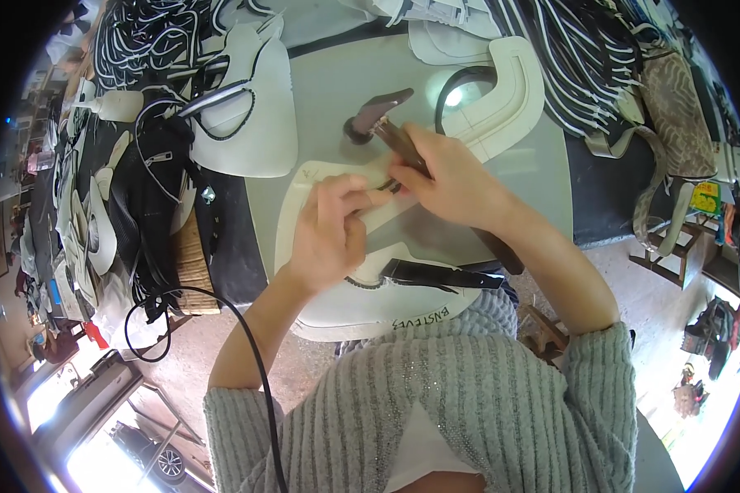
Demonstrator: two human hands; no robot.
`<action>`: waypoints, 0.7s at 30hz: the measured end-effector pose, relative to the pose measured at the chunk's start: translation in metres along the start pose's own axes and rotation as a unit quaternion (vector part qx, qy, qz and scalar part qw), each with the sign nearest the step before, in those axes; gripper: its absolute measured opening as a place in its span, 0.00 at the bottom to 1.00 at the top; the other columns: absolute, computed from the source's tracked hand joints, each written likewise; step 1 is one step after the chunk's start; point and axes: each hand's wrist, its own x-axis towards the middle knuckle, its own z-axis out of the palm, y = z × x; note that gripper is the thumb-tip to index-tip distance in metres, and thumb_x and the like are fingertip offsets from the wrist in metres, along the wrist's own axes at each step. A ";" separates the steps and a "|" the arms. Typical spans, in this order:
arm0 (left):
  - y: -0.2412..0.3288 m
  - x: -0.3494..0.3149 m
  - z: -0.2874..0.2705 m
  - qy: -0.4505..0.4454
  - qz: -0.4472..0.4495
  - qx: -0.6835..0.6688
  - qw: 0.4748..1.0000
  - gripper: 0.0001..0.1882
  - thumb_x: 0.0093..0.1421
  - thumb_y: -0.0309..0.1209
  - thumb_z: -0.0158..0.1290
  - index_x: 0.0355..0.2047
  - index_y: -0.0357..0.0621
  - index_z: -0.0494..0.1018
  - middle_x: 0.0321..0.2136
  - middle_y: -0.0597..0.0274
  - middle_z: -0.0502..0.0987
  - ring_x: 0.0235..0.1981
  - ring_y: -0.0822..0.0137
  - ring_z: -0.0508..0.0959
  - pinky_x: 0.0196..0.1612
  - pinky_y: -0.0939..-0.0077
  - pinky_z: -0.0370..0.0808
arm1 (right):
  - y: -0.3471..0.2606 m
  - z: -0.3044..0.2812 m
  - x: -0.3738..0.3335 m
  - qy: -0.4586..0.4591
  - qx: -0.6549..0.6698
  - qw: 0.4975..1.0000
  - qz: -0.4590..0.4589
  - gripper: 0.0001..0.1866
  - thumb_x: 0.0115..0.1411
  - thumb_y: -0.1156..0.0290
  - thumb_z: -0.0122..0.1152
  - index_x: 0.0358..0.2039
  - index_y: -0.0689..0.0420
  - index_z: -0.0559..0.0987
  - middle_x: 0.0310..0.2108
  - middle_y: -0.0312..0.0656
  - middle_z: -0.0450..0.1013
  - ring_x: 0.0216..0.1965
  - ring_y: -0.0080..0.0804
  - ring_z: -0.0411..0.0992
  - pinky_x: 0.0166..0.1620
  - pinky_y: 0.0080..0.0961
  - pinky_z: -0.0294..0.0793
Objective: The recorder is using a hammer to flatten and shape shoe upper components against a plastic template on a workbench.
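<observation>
The left hand (327, 226) has bent fingers over a white piece (294, 197); whether they pinch the dark strip (390, 186) there, I cannot tell. Just beside, the right hand (450, 177) grips a hammer (404, 147), its head beyond the fingers, above the table (329, 94).

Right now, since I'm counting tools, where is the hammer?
Head view, centre: the hammer is in the right hand, its head beyond the left hand.

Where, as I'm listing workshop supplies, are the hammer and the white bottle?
Hammer (404, 148), head view: on the handle, just below the metal head.
White bottle (122, 106), head view: on its body.
</observation>
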 end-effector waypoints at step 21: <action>0.015 0.023 -0.008 -0.008 -0.050 -0.044 0.998 0.24 0.55 0.17 0.54 0.50 0.39 0.59 0.34 0.58 0.80 0.40 0.56 0.80 0.45 0.66 0.75 | 0.000 -0.001 0.002 -0.008 0.056 0.998 0.001 0.08 0.57 0.73 0.55 0.32 0.65 0.69 0.23 0.54 0.75 0.28 0.56 0.76 0.33 0.44 0.73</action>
